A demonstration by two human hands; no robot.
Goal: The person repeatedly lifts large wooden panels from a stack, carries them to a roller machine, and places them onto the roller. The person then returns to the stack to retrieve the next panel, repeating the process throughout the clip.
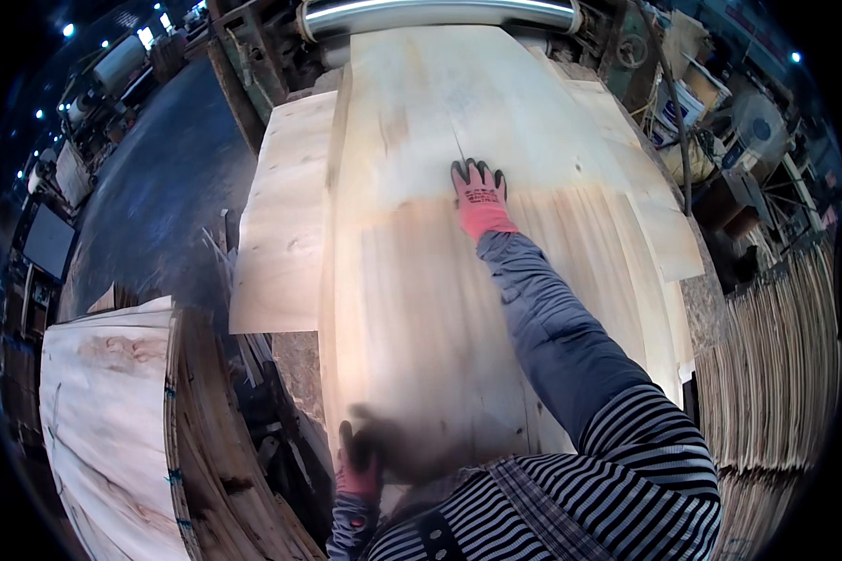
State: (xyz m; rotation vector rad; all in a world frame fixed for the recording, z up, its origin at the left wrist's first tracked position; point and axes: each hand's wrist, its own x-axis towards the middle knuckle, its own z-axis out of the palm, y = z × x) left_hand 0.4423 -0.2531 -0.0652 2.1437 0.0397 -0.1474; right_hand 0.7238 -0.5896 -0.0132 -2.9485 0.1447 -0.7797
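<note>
My right hand (pixel 482 198), in a pink glove with black fingertips, lies flat with fingers spread on the wide wood veneer sheets. It rests where a paler far sheet (pixel 440 89) meets a tan, streaked nearer sheet (pixel 440 309). A thin dark split runs through the pale sheet just beyond my fingertips. Close to my body, my left hand (pixel 358 467), also gloved, is at the left edge of the near sheet. Its dark fingers point up and look apart, with nothing visible between them; shadow and blur obscure part of that hand.
A shiny metal roller (pixel 440 17) spans the far end of the stack. Another veneer sheet (pixel 281 215) sticks out on the left. Upright veneer bundles stand at lower left (pixel 108 402) and right (pixel 776 365). A dark floor (pixel 159 196) stretches along the left.
</note>
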